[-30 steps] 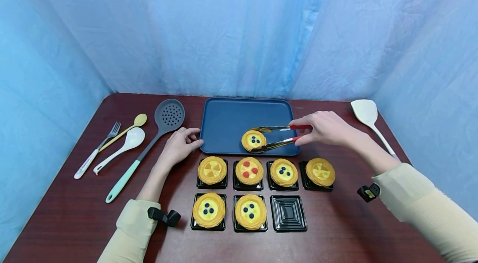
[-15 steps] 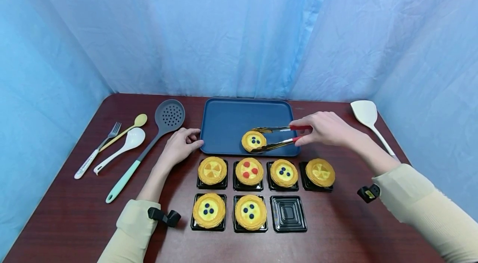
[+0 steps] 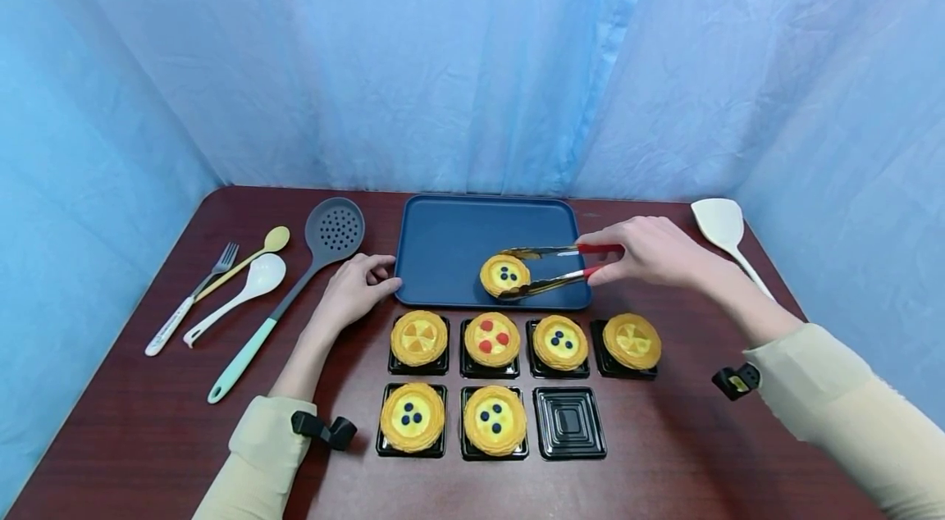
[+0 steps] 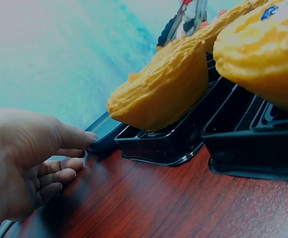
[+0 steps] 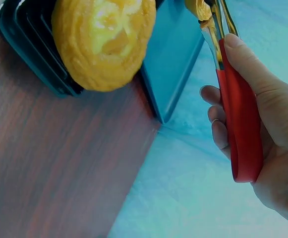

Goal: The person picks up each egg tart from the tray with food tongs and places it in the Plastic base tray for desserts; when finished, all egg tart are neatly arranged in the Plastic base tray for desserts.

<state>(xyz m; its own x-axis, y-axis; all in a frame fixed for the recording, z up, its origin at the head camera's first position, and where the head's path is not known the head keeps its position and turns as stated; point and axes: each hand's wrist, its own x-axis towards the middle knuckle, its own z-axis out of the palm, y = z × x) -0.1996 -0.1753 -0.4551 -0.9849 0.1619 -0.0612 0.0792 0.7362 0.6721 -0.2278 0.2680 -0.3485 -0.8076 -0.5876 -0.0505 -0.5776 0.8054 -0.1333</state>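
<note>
My right hand point(image 3: 655, 251) grips the red handles of a pair of tongs point(image 5: 240, 119). The tongs' arms lie on either side of an egg tart point(image 3: 505, 276) with dark berries, over the front part of a blue tray point(image 3: 450, 233). Whether the tart still touches the tray cannot be told. At the tray's left rim, my left hand point(image 3: 356, 288) rests with thumb and index fingertips against the edge. In the left wrist view its other fingers point(image 4: 54, 173) are loosely bent. Below the tray, tarts sit in black square holders, among them a red-topped tart point(image 3: 492, 339).
One black holder point(image 3: 568, 422) in the front row bears no tart. A slotted spoon point(image 3: 335, 227), white ladle point(image 3: 262, 275), yellow spoon point(image 3: 276, 239) and fork point(image 3: 225, 257) lie at left. At far right lies a white spatula point(image 3: 719, 223). Blue curtains point(image 3: 472, 61) surround the table.
My right hand, the tongs and the tart between their arms have shifted slightly right and up in the head view. My left hand stays at the tray's edge.
</note>
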